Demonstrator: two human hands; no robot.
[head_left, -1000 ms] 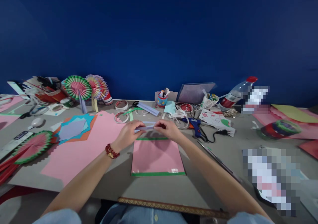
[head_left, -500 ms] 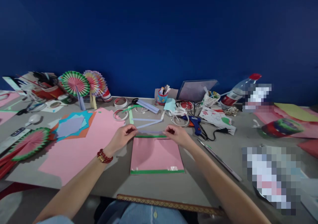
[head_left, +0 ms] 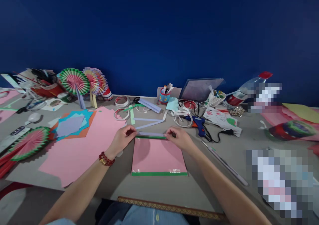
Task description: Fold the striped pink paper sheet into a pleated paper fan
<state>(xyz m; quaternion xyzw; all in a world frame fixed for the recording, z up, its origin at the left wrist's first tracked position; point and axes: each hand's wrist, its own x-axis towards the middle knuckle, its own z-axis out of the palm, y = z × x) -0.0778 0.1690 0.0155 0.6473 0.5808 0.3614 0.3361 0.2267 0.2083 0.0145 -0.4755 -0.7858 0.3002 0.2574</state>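
My left hand (head_left: 126, 136) and my right hand (head_left: 177, 137) pinch the two ends of a narrow lilac paper strip (head_left: 151, 134). The strip lies along the far edge of a pink paper sheet (head_left: 158, 155), just beyond its green border. A second green band (head_left: 159, 174) runs along the sheet's near edge. Shiny patches show at the sheet's near corners. Behind my hands, other lilac strips (head_left: 149, 123) rest at an angle to each other on the table. My fingertips partly cover the strip's ends.
Pink paper (head_left: 82, 152) with stacked coloured sheets lies to the left, beside a folded paper fan (head_left: 31, 143). Tape rolls (head_left: 121, 101), a pen cup (head_left: 164, 96) and a blue glue gun (head_left: 198, 123) stand behind. A craft knife (head_left: 225, 163) lies right of my arm.
The lilac strip has tilted flatter, so more of its face shows along the sheet's far edge. Both hands keep their pinch. The view has shifted slightly.
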